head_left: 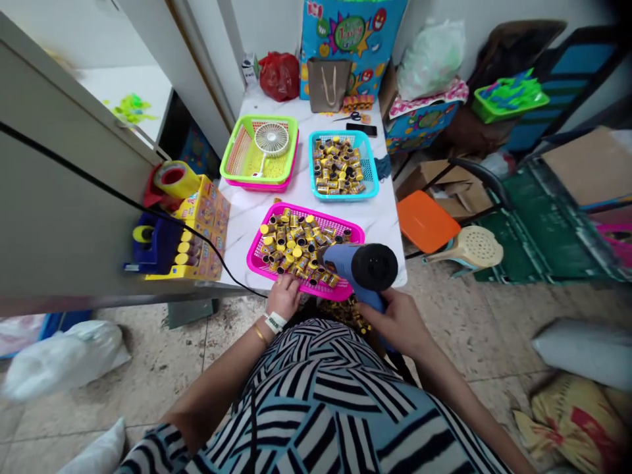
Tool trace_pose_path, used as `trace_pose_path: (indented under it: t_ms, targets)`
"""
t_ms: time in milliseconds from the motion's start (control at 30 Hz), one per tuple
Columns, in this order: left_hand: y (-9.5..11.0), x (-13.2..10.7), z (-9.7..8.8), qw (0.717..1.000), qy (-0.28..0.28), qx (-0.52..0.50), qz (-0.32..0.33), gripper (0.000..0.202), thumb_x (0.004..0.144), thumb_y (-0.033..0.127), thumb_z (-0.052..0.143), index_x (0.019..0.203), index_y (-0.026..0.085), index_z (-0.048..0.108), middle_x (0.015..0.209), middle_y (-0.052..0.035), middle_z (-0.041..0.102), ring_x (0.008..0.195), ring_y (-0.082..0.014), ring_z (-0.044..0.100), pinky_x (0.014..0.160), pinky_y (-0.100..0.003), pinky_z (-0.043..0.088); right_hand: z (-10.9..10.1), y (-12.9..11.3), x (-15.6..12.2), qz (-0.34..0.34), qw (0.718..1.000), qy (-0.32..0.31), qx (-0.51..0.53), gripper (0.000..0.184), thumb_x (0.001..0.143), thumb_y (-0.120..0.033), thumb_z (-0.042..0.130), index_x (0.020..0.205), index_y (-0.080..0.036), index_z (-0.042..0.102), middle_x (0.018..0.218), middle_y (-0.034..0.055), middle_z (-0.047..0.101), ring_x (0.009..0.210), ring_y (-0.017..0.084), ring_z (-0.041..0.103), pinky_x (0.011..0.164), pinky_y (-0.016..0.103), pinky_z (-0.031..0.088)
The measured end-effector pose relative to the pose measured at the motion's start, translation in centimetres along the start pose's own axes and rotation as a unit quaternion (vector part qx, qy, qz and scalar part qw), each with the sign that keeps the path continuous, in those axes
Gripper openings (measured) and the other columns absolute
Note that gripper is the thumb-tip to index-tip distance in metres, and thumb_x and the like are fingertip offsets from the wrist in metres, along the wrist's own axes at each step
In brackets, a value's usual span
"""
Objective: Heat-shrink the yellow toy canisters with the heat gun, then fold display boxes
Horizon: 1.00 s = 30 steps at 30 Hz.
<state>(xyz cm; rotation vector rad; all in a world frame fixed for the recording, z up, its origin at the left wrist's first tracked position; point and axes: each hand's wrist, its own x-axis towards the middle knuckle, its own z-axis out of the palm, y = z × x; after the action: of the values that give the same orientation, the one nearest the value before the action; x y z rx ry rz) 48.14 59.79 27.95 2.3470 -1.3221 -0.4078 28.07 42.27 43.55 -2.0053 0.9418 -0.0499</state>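
Note:
My right hand (401, 322) is wrapped round the handle of a blue heat gun (363, 266), whose nozzle points at the small yellow-and-gold rolls heaped in a pink basket (351, 230) at the near table edge. My left hand (284, 295) rests on the basket's near rim, fingers curled among the rolls; whether it holds one is unclear. A white band and a gold bangle sit on that wrist.
A blue basket (370, 187) of similar rolls and a green basket (232, 161) holding a small white fan stand further back. Yellow boxes (205, 224), a tape roll and a blue dispenser lie left. An orange stool (427, 224), cartons and bags crowd the floor right.

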Motion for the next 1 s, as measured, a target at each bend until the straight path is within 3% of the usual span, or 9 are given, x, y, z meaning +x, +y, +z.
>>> trace_pose_path:
  t_ms: [67, 167, 233, 400, 500, 600, 733, 867, 1000]
  targets:
    - [-0.5, -1.4, 0.2, 0.978, 0.012, -0.154, -0.14, 0.019, 0.086, 0.038, 0.059, 0.088, 0.019, 0.064, 0.103, -0.0127, 0.063, 0.107, -0.0274, 0.056, 0.094, -0.042, 0.048, -0.1, 0.2, -0.3, 0.002, 1.0, -0.016, -0.011, 0.029, 0.08, -0.041, 0.062, 0.09, -0.015, 0.068, 0.055, -0.0047, 0.048, 0.051, 0.012, 0.04, 0.05, 0.025, 0.027]
    - [-1.3, -2.5, 0.4, 0.864, -0.006, -0.366, -0.346, 0.031, 0.083, 0.048, 0.06, 0.072, 0.019, 0.054, 0.075, -0.0075, 0.063, 0.079, -0.0243, 0.065, 0.07, -0.039, 0.056, 0.0, 0.4, -0.4, 0.01, 0.998, -0.056, -0.02, 0.028, 0.079, -0.037, 0.061, 0.095, -0.015, 0.067, 0.058, -0.004, 0.052, 0.054, 0.013, 0.043, 0.051, 0.025, 0.029]
    - [-1.7, -2.1, 0.6, 0.822, -0.024, -0.414, -0.39, 0.038, 0.09, 0.052, 0.048, 0.071, 0.019, 0.051, 0.065, -0.0062, 0.061, 0.063, -0.0209, 0.065, 0.056, -0.034, 0.055, 0.5, 0.2, -0.1, 0.003, 0.997, -0.072, -0.018, 0.027, 0.079, -0.035, 0.062, 0.095, -0.015, 0.067, 0.061, -0.0033, 0.055, 0.055, 0.013, 0.045, 0.053, 0.025, 0.03]
    - [-1.1, 1.1, 0.8, 0.739, -0.013, -0.522, -0.426, 0.037, 0.097, 0.045, 0.038, 0.076, 0.018, 0.052, 0.065, -0.0078, 0.066, 0.059, -0.0163, 0.067, 0.059, -0.031, 0.058, 1.4, -0.3, 0.7, -0.013, 0.996, -0.088, 0.022, 0.028, 0.08, -0.038, 0.061, 0.095, -0.015, 0.068, 0.062, -0.0036, 0.054, 0.055, 0.012, 0.044, 0.051, 0.024, 0.029]
    - [0.2, 3.1, 0.2, 0.719, 0.03, -0.556, -0.415, 0.029, 0.092, 0.042, 0.052, 0.075, 0.018, 0.05, 0.06, -0.0053, 0.065, 0.055, -0.0166, 0.066, 0.059, -0.032, 0.058, 0.5, 0.1, 0.0, 0.007, 0.999, -0.053, 0.009, 0.025, 0.078, -0.038, 0.064, 0.088, -0.015, 0.067, 0.058, -0.0037, 0.052, 0.054, 0.012, 0.043, 0.05, 0.023, 0.029]
    - [1.3, 4.5, -0.9, 0.715, 0.08, -0.593, -0.362, 0.031, 0.082, 0.045, 0.067, 0.079, 0.017, 0.052, 0.065, -0.004, 0.067, 0.059, -0.0158, 0.066, 0.062, -0.03, 0.058, -1.2, 0.9, -1.3, 0.057, 0.997, -0.008, 0.054, 0.031, 0.078, -0.043, 0.064, 0.088, -0.013, 0.067, 0.059, -0.0013, 0.057, 0.052, 0.013, 0.047, 0.049, 0.024, 0.034]
    - [1.8, 4.1, -2.0, 0.705, 0.098, -0.624, -0.322, 0.046, 0.064, 0.052, 0.08, 0.076, 0.016, 0.054, 0.063, -0.0043, 0.068, 0.057, -0.0153, 0.065, 0.061, -0.029, 0.056, -3.0, 1.2, -1.9, 0.076, 0.994, 0.04, 0.073, 0.037, 0.077, -0.046, 0.065, 0.091, -0.012, 0.068, 0.062, 0.0016, 0.062, 0.053, 0.015, 0.053, 0.05, 0.025, 0.039]
    - [1.1, 2.2, -1.8, 0.701, 0.078, -0.63, -0.325, 0.053, 0.054, 0.056, 0.084, 0.073, 0.014, 0.056, 0.062, -0.0056, 0.069, 0.056, -0.0143, 0.064, 0.058, -0.026, 0.053, -3.1, 0.6, -1.1, 0.047, 0.999, 0.007, 0.013, 0.032, 0.079, -0.044, 0.063, 0.089, -0.013, 0.067, 0.059, -0.0006, 0.058, 0.05, 0.013, 0.049, 0.048, 0.025, 0.035]
    - [0.1, 1.1, -0.8, 0.706, 0.051, -0.616, -0.346, 0.047, 0.062, 0.053, 0.081, 0.076, 0.014, 0.058, 0.067, -0.0049, 0.07, 0.059, -0.0127, 0.064, 0.058, -0.023, 0.052, -1.7, -0.7, 0.2, -0.013, 0.997, -0.062, -0.047, 0.025, 0.079, -0.038, 0.06, 0.086, -0.015, 0.066, 0.058, -0.0028, 0.054, 0.054, 0.013, 0.047, 0.052, 0.024, 0.033]
